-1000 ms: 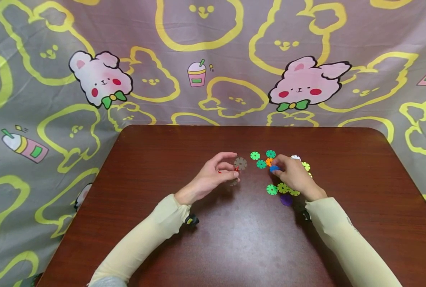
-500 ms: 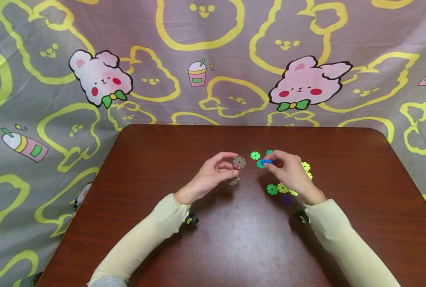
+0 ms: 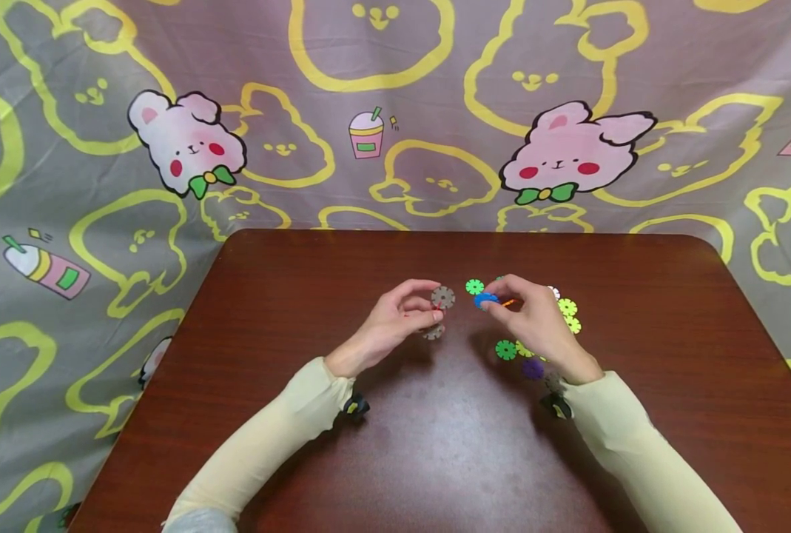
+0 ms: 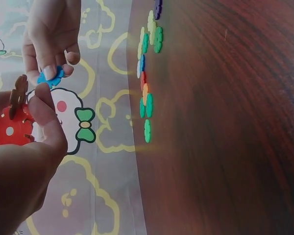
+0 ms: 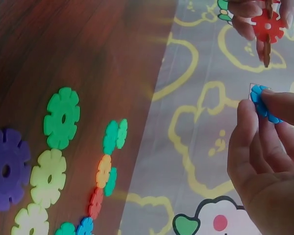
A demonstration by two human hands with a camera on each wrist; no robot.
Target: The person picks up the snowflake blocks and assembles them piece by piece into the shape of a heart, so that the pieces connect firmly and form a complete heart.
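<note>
My left hand [image 3: 391, 318] grips a red slotted plastic disc [image 4: 9, 131] with a brown disc [image 3: 443, 297] standing across its edge. Another brown disc [image 3: 433, 332] shows below the thumb in the head view. Between its thumb and fingers, my right hand [image 3: 538, 322] pinches a blue slotted disc [image 5: 264, 104]. The blue disc is held in the air, a short gap to the right of the brown and red piece. Several loose discs lie on the table under and around the right hand, which hides part of them in the head view.
On the brown table [image 3: 302, 296] lie a green disc [image 5: 62, 118], a purple disc [image 5: 7, 169], a pale yellow disc [image 5: 48, 177], an orange disc [image 5: 103, 170] and several others. A patterned cloth [image 3: 382, 185] hangs behind the table's far edge.
The right hand has moved left with the blue disc, away from the loose discs and closer to the left hand. The left hand keeps its hold and has barely moved.
</note>
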